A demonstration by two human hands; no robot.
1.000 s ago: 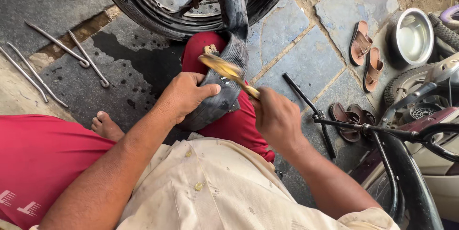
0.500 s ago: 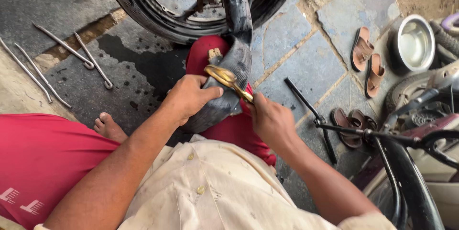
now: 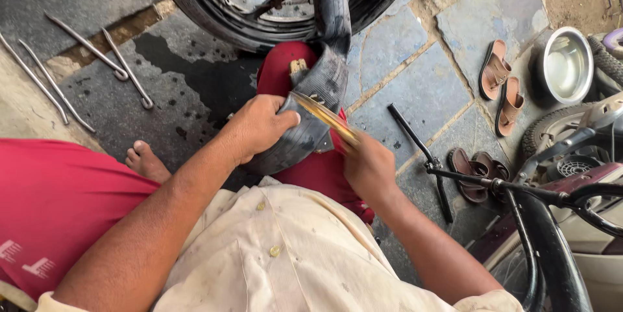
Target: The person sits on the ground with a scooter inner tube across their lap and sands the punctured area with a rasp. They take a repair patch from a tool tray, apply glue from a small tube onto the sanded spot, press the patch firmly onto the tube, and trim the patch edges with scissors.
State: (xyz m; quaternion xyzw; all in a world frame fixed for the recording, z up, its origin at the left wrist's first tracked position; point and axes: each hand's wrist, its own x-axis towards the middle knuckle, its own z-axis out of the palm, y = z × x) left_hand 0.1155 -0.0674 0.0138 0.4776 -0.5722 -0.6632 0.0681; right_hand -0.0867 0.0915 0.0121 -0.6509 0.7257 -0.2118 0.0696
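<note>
Steel bowl [image 3: 567,64] beside brown sandals [image 3: 503,86]

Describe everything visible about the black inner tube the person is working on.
The inner tube is dull black rubber, limp and flattened. It hangs from the wheel above and drapes over the red-clad knee. The left hand grips its folded lower part; the right hand lays a yellowish, flat tool across its surface.

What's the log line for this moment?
left hand: grips inner tube | right hand: holds yellow tool on tube | wheel ahead
</note>
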